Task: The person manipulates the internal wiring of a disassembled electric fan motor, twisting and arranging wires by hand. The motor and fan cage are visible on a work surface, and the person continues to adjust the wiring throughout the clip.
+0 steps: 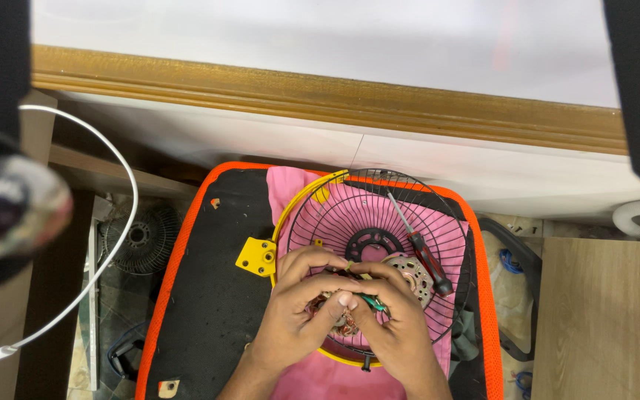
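Both hands meet over the fan motor point(407, 275), which sits in the wire fan guard point(379, 215) on pink cloth point(320, 378). Left hand point(301, 300) and right hand point(390, 318) pinch-close on its wiring — best handled gently, motor steadied; screwdriver point(420, 248) lies alongside.

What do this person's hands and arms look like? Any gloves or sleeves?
No gloves: the left hand and right hand are bare, with short fingernails. The forearms are bare too, with no sleeves, rings, watch or bracelets in view.
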